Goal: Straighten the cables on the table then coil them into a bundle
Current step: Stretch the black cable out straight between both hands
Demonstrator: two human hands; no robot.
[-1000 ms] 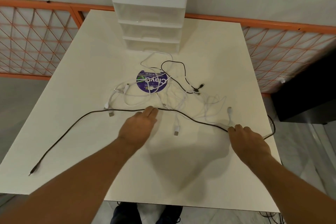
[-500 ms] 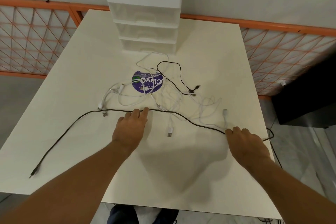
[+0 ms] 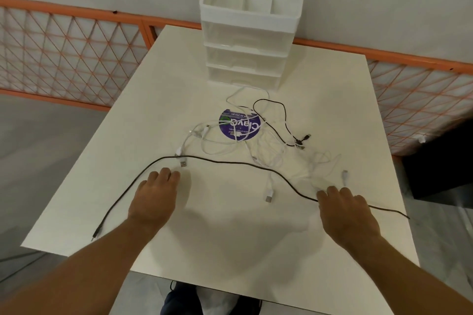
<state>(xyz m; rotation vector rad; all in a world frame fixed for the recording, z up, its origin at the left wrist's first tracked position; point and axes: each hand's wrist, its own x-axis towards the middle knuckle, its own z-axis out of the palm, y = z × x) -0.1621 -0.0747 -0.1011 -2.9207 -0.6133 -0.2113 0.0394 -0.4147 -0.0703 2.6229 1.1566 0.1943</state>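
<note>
You'll find the black cable (image 3: 230, 162) limp, light and slippery, sprawled across the desk (image 3: 230, 250) from 8 to 3 o'clock. Your left hand (image 3: 153, 202) lies flat and empty beside it. Your right hand (image 3: 345, 212) rests flat-fingered on it. Pinch it near a plug.

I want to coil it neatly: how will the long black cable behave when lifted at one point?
Probably floppy: the long black cable lies in loose curves on the table, so both sides would likely sag. It looks thin, so probably light. It crosses a white cable near the middle, which it might drag along.
</note>
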